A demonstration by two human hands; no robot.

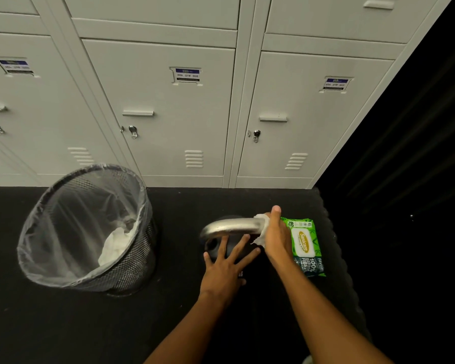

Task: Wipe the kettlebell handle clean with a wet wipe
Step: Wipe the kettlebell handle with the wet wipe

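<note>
Here — crumpled wipe (262, 227), curved metal handle (231, 225)

wipes pack (306, 245): lying just right of kettlebell handle (231, 225), showing "Sanicare", "80", "100%", "FIBER"
middle locker label (187, 74): sitting behind kettlebell handle, reading "ARA GYM", number blurring
left locker label (13, 66), right locker label (336, 84): blurring, unreadable

kettlebell (212, 247): black, upright | handle (233, 226): silver | wet wipe (263, 227): wrapping handle end

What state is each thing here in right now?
Kettlebell handle: right end wrapped in wet wipe.
Wet wipe: crumpled, gripped by right hand.
Left hand: fingers spread, pressing the kettlebell body.
Wipes pack: flat, flap shut.
Bin: lined, white crumpled paper inside.
Lockers: doors shut.
</note>
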